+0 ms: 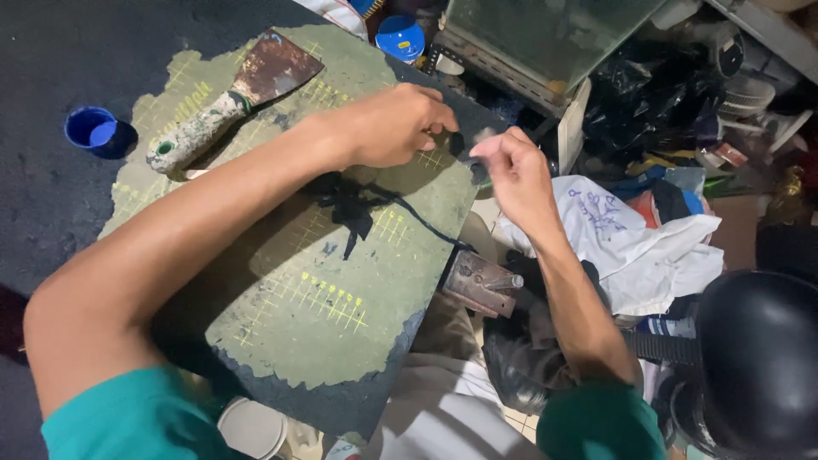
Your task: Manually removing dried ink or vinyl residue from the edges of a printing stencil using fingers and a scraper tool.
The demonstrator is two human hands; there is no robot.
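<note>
Left hand: the left hand lies curled over the far edge of the worn green cutting mat, fingers folded in and pinching at something small and dark; what exactly it grips cannot be told.
Right hand: the right hand hovers just off the mat's far right corner, thumb and fingertips closed on a small dark piece.
Thing in hand: the small dark piece sits between the two hands, just past the mat's edge, close to the left fingertips.
Black strip: a thin black cord or strip of fabric trails across the middle of the mat toward its right edge.
Step in hand: by the look of it, a fine two-handed job, with both hands working the dark bit at the mat's corner.
Next move: it seems to call for a steady pinch and small, close motions, since the piece is tiny and hangs off the edge.
Scraper: a rust-bladed putty knife with a paint-crusted handle rests untouched near the mat's far left corner.
Blue cup: a small round blue cup stands on the dark tabletop, left of the mat.
</note>
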